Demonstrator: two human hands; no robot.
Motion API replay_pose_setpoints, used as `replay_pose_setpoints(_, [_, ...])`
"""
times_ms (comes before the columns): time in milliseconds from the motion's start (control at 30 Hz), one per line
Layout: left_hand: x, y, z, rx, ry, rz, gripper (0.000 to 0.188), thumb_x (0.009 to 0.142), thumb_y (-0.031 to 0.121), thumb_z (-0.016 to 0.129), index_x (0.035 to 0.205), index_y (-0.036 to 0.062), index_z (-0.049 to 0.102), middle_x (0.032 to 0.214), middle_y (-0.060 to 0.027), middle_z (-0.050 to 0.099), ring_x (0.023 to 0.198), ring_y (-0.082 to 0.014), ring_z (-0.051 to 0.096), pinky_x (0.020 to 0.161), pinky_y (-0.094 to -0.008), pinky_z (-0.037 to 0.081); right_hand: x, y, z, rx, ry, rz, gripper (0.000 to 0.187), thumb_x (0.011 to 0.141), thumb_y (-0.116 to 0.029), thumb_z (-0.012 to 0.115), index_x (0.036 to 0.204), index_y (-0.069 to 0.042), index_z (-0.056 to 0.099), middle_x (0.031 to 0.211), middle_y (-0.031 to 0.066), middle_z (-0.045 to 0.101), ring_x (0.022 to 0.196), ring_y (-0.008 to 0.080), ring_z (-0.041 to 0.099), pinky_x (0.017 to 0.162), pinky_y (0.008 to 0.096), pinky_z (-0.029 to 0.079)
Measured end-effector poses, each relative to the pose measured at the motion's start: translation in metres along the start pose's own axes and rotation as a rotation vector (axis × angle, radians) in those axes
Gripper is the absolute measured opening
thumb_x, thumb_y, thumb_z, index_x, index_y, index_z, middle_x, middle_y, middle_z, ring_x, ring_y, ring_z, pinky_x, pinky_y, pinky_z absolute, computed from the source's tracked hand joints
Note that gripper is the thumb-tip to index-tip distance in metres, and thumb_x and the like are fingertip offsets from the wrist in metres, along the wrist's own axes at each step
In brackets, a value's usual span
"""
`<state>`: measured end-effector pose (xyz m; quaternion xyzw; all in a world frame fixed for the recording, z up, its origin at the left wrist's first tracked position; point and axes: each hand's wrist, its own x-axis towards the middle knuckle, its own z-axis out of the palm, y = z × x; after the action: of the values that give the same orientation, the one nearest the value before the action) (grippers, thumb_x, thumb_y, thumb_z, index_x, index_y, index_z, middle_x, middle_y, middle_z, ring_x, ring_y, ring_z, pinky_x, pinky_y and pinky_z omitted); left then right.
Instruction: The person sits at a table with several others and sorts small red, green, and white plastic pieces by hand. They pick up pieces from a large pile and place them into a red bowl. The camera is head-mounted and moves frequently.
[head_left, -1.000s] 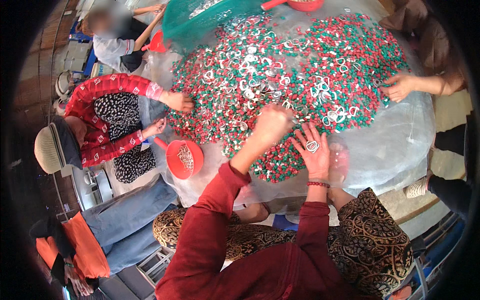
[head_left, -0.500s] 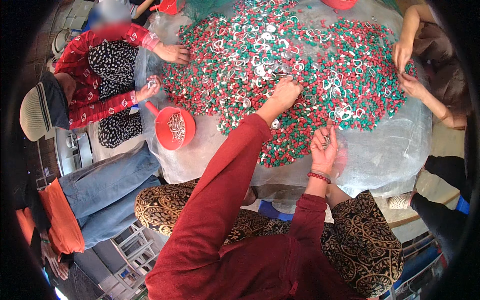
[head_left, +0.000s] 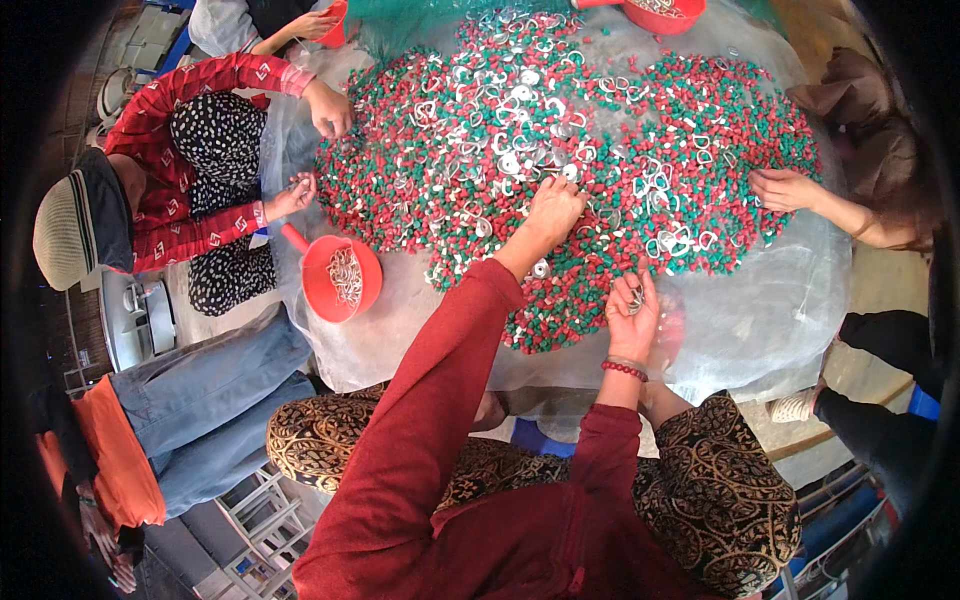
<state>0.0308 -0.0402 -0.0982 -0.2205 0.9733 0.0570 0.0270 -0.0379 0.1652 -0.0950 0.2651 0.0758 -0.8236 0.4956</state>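
Observation:
Red, green and white pebble-like pieces [head_left: 575, 300] cover the table in a wide spread, with pale metal rings [head_left: 675, 238] and round discs scattered among them. Over the middle of the spread my left hand [head_left: 555, 212] reaches palm down, its fingertips pinched together at the pieces. Whatever they grip, if anything, is hidden. My right hand [head_left: 632, 312] is turned palm up at the near edge of the spread. Its fingers curl around several small metal rings [head_left: 636, 298].
A red scoop [head_left: 375, 275] holding metal rings stands left of my arms, and another red scoop [head_left: 680, 20] sits at the far edge. Co-workers' hands [head_left: 335, 110] work at the left, and a co-worker's hand [head_left: 785, 190] reaches in from the right. Clear sheeting [head_left: 770, 320] covers the table.
The view has shifted slightly. My left hand has drawn a little nearer along the pieces. At the right, one co-worker's hand has left the view, while the other reaches further in.

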Motion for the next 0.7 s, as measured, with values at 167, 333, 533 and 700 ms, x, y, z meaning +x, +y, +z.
replay_pose_setpoints(167, [0.01,-0.005,-0.019,-0.388,0.08,-0.322,0.024,0.073,0.013,0.064,0.097,0.0106,0.066,0.082,-0.0109,0.066,0.086,-0.0294,0.06,0.078,-0.0388,0.047,0.001,-0.002,0.0,0.009,-0.008,-0.023,0.027,0.095,-0.016,0.042,0.119,-0.005,0.049,0.073,0.0058,0.048,0.056,0.0126,0.042,0.038,0.0201,0.032])
replay_pose_setpoints(333, [0.017,-0.014,-0.027,-0.902,-0.017,-0.434,0.029,0.075,0.009,0.06,0.103,0.0108,0.066,0.077,-0.0113,0.065,0.07,-0.0208,0.062,0.068,-0.0326,0.048,0.0,-0.006,-0.002,0.032,-0.009,-0.02,0.026,0.095,-0.016,0.042,0.118,-0.005,0.049,0.074,0.0063,0.048,0.056,0.013,0.042,0.038,0.0208,0.033])
replay_pose_setpoints(533, [0.031,0.02,-0.021,-0.041,0.028,-0.31,0.013,0.072,0.013,0.063,0.082,0.0118,0.071,0.088,-0.0057,0.063,0.099,-0.0244,0.051,0.088,-0.0503,0.037,-0.002,-0.009,0.0,0.052,-0.012,-0.047,0.025,0.095,-0.015,0.042,0.116,-0.005,0.05,0.074,0.0066,0.048,0.058,0.013,0.043,0.038,0.021,0.033])
replay_pose_setpoints(700, [0.024,0.016,0.002,0.093,-0.154,-0.111,0.012,0.072,0.014,0.062,0.081,0.0111,0.07,0.099,-0.0091,0.059,0.109,-0.0263,0.044,0.092,-0.0572,0.029,0.0,-0.002,0.017,-0.375,0.136,-0.104,0.026,0.092,-0.017,0.049,0.115,-0.005,0.053,0.071,0.0044,0.052,0.051,0.0132,0.043,0.04,0.021,0.033])
